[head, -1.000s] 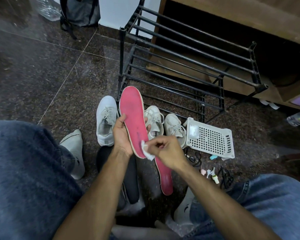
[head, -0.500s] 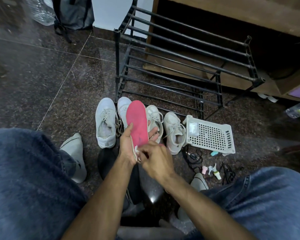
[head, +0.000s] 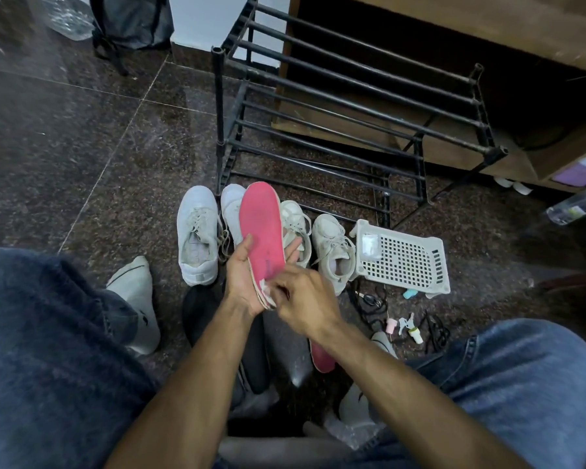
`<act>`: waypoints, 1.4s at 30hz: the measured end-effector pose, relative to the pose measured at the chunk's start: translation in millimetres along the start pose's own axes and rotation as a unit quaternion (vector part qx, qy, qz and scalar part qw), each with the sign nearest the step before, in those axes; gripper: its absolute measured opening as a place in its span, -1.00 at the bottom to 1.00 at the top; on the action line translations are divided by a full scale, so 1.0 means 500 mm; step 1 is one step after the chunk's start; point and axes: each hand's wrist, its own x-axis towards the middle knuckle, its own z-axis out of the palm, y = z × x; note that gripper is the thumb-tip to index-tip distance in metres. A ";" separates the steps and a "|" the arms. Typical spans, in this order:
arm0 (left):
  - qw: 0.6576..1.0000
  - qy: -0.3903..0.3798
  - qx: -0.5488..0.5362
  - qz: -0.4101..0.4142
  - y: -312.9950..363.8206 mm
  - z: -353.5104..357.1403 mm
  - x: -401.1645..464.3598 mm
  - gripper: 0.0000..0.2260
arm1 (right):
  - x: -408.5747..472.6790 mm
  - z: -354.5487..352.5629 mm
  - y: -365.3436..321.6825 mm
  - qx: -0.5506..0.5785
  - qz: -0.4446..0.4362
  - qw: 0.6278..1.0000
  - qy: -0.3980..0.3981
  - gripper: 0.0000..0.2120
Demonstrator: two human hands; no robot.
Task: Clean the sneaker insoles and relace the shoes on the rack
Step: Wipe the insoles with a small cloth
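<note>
Behind: a black metal rack [head: 352,106] of thin bars, bare of shoes, with four white sneakers [head: 198,238] in a row on the dark speckled floor before it. In hand, judged: the wiping step, with the flat pink foam insole [head: 261,231] cupped upright in the left hand [head: 242,282] above the sneakers. Pinched in the right hand [head: 301,299]: a small white wipe [head: 268,292] pressed on the heel end; next, probably strokes up toward the toe.

Dim and indoor, lit from above with a small glare spot on the polished floor [head: 296,379] between the knees, deep shadow under the wooden furniture [head: 535,106], soft motion blur on the right hand [head: 301,299], fuzzy denim in the lower corners, wide-angle bending of the rack [head: 352,106] bars.
</note>
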 end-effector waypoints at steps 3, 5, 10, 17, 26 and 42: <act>1.000 0.005 0.024 -0.011 -0.018 0.009 0.003 -0.48 | 0.053 -0.015 0.008 -0.084 0.010 0.996 0.038 -0.82; 0.999 0.016 0.040 0.004 -0.028 0.019 -0.003 -0.57 | 0.086 -0.018 0.019 -0.096 0.035 0.993 0.060 -0.80; 0.979 0.126 0.158 0.036 -0.039 -0.013 -0.001 -0.67 | 0.115 -0.003 0.124 0.179 0.249 0.931 0.198 -0.90; 0.903 0.295 0.312 -0.018 -0.121 -0.134 0.027 -0.89 | 0.005 0.112 0.328 0.185 0.457 0.870 0.016 -0.88; 0.874 0.388 0.274 -0.102 -0.174 -0.231 0.056 -0.76 | -0.028 0.204 0.382 0.115 0.494 0.859 -0.065 -0.87; 0.855 0.322 0.389 -0.119 -0.193 -0.273 0.156 -0.71 | -0.009 0.268 0.423 0.086 0.500 0.853 -0.120 -0.79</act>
